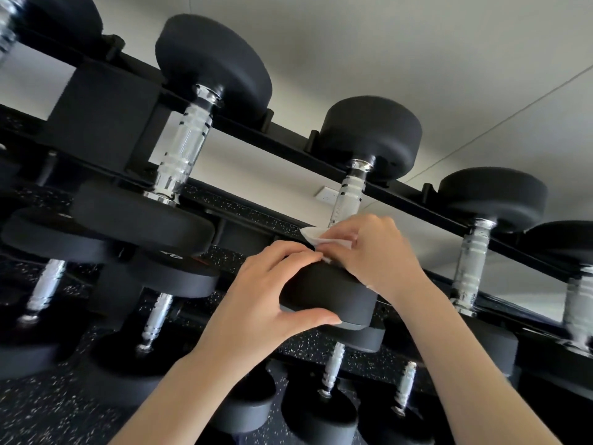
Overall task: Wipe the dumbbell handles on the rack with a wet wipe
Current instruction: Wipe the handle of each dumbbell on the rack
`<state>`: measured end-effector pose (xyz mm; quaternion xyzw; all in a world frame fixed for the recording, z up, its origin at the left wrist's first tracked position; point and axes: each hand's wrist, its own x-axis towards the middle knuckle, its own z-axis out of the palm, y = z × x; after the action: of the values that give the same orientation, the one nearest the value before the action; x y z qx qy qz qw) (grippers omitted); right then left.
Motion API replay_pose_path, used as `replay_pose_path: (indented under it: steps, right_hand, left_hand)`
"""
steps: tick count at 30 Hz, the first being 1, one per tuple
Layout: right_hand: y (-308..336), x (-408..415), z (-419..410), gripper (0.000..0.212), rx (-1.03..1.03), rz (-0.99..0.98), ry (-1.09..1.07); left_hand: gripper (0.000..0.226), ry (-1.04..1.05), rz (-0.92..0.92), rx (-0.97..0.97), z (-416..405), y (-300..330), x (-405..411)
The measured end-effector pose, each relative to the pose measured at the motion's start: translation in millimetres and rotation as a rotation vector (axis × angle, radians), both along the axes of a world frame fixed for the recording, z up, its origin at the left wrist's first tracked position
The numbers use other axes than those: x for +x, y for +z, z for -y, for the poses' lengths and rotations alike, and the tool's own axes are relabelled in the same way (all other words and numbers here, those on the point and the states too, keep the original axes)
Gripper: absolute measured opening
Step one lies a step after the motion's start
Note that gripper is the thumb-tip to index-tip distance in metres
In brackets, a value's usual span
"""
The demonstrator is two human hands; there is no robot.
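Observation:
A black dumbbell with a chrome knurled handle [348,197] lies on the top tier of the black rack [288,146], in the middle of the view. My right hand [375,252] holds a white wet wipe [313,236] around the lower end of that handle. My left hand [272,290] grips the dumbbell's near black head [327,293], thumb under its rim and fingers over the top. The part of the handle under the wipe is hidden.
Other dumbbells sit on the top tier: one to the left [183,149] and two to the right [471,264]. Lower tiers carry several more dumbbells [333,367]. Behind the rack is a pale wall [417,59]; below it, black speckled flooring [38,409].

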<state>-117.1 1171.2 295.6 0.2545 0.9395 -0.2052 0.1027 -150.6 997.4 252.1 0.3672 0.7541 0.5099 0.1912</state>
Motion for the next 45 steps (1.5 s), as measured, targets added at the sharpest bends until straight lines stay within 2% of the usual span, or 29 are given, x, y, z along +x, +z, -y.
replay_pose_path:
  steps: [7, 16, 23, 26, 36, 40, 45]
  right_hand:
    - [12, -12, 10, 0.018, 0.203, 0.184, 0.100]
    - [20, -22, 16, 0.019, 0.217, 0.280, 0.111]
    - [11, -35, 15, 0.021, 0.512, 0.259, 0.229]
    - [11, -43, 4, 0.019, 0.539, 0.184, 0.199]
    - [6, -63, -27, 0.019, 0.450, -0.112, -0.012]
    - [-1, -64, -31, 0.019, 0.541, -0.212, 0.027]
    - [-14, -56, -32, 0.017, 0.630, -0.470, 0.007]
  left_hand:
    - [0.063, 0.008, 0.031, 0.032, -2, -5, -1]
    - [0.063, 0.012, 0.029, 0.050, 0, -6, 2]
    - [0.064, 0.002, 0.021, 0.021, -1, -6, 0]
    - [0.063, 0.006, 0.032, 0.021, 1, -8, 1]
    - [0.061, 0.009, 0.013, 0.036, 0, -8, 1]
    - [0.061, 0.009, 0.012, 0.028, 0, -9, 1]
    - [0.062, -0.013, -0.016, 0.017, 1, -8, -1]
